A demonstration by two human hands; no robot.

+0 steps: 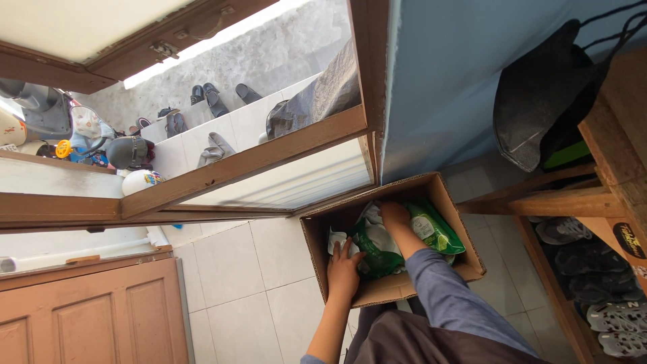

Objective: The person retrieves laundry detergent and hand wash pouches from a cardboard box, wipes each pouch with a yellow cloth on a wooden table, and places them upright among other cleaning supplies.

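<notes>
An open cardboard box stands on the white tiled floor against the blue wall. Green and white plastic packets fill it. My left hand lies flat with fingers spread on a dark green packet at the box's near side. My right hand, on a blue-grey sleeve, reaches deeper into the box. Its fingers curl down among the white and green packets, and what they hold is hidden.
A wooden shoe rack with sandals stands right of the box. A black hat hangs above it. A wooden door frame opens onto a step with several shoes. A brown panelled door is lower left.
</notes>
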